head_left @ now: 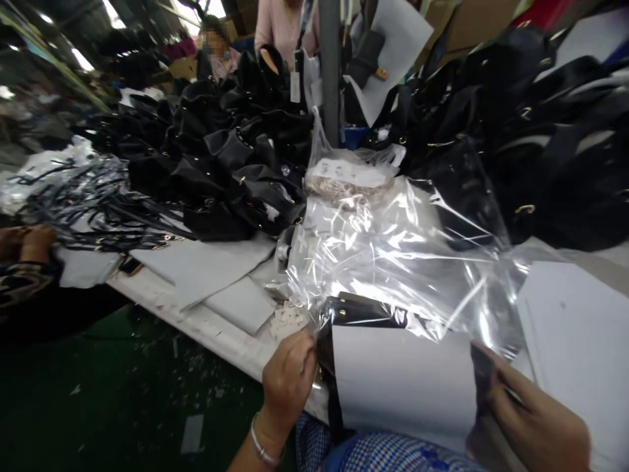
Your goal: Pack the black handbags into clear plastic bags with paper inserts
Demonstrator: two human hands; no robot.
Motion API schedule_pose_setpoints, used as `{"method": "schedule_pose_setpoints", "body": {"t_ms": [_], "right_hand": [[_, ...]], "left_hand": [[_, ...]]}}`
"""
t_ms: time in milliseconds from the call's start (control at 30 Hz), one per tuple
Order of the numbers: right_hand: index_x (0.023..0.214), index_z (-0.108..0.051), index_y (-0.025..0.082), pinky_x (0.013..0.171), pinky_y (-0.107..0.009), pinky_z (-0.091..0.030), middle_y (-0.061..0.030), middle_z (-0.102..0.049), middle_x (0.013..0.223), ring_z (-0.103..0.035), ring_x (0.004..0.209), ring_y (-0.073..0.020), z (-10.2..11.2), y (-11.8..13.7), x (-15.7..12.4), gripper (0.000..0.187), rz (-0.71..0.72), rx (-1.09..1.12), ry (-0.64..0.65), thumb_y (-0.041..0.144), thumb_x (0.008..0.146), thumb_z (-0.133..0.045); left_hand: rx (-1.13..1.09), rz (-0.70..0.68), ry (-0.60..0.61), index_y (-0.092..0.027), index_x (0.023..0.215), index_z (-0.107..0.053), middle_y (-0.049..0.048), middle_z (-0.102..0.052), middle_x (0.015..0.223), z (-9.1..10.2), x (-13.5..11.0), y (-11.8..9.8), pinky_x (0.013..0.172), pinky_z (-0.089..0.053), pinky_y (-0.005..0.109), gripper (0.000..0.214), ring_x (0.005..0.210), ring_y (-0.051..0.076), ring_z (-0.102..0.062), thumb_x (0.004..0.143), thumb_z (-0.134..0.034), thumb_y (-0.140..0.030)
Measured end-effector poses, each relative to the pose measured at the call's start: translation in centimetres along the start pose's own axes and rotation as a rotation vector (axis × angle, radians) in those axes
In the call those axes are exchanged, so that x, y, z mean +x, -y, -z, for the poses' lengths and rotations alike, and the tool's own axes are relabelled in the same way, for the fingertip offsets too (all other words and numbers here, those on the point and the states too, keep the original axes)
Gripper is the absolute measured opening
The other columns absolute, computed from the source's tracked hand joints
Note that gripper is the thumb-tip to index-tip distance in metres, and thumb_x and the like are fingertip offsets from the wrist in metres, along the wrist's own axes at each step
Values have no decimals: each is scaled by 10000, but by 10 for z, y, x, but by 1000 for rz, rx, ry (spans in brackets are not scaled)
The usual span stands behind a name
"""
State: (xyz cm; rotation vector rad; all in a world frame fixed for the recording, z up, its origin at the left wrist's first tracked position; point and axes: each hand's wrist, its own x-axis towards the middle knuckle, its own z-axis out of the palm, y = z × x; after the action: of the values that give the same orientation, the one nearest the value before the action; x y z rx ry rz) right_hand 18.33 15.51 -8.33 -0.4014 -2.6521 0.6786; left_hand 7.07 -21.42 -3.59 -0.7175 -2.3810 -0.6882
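Note:
A black handbag (363,310) lies in front of me at the table's near edge, with a white sheet of paper (403,377) over its face. Its far end is under or inside a large clear plastic bag (393,255); which one is hard to tell. At the left edge, my left hand (291,370) is closed in a pinch where the plastic's edge meets the handbag. My right hand (535,416) is closed around the handbag's right side, thumb on top, fingers partly hidden.
Black handbags (230,164) are piled along the back, with more (555,151) at right. Black straps (98,196) lie at left near another person's hands (37,242). White sheets (580,354) rest at right. A grey post (330,72) stands behind the plastic.

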Motion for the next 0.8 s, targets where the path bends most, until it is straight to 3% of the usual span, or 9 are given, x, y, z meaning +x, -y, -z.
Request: {"method": "schedule_pose_setpoints", "body": {"t_ms": [133, 233, 400, 567, 667, 800], "right_hand": [[1108, -620, 237, 642, -329, -589, -74, -747, 1003, -740, 810, -252, 7, 34, 18, 220, 109, -82, -203, 368, 954, -536], [1038, -618, 217, 882, -354, -574, -87, -704, 1035, -701, 972, -232, 12, 33, 16, 116, 295, -8, -311, 190, 925, -617], [1072, -624, 215, 838, -279, -586, -61, -692, 990, -682, 928, -172, 20, 13, -4, 193, 451, 32, -137, 98, 921, -605], [1082, -582, 241, 768, -301, -597, -47, -685, 957, -692, 879, -185, 17, 15, -2, 120, 286, 17, -35, 204, 974, -543], [1124, -558, 234, 732, -304, -602, -58, -695, 960, -714, 836, -199, 10, 21, 10, 172, 143, 49, -23, 330, 993, -503], [1248, -553, 233, 767, -306, -606, -94, -693, 1166, -734, 908, -219, 0, 22, 24, 340, -52, 188, 79, 418, 971, -485]], "left_hand": [[-95, -92, -76, -86, 1085, -607, 117, -693, 1008, -7, 6, -4, 876, -584, 294, 285, 990, 190, -677, 837, -663, 42], [-134, -175, -70, -84, 1047, -645, 132, -672, 1053, -7, -2, -6, 880, -578, 319, 250, 1031, 213, -664, 833, -671, 42], [-101, -288, -12, -115, 1006, -701, 101, -688, 1008, -7, -26, 5, 895, -556, 331, 243, 994, 210, -666, 839, -651, 54], [-80, -280, 12, -137, 959, -667, 81, -685, 924, -18, -21, 15, 816, -586, 318, 134, 904, 201, -682, 885, -638, -29], [-61, -135, -20, -141, 1019, -634, 78, -678, 927, -27, -10, 15, 795, -606, 306, 123, 895, 194, -684, 901, -665, -126], [-141, 120, 34, -160, 1272, -552, 135, -658, 1218, -34, -6, 12, 890, -615, 354, 307, 1139, 229, -659, 967, -566, -197]]}}
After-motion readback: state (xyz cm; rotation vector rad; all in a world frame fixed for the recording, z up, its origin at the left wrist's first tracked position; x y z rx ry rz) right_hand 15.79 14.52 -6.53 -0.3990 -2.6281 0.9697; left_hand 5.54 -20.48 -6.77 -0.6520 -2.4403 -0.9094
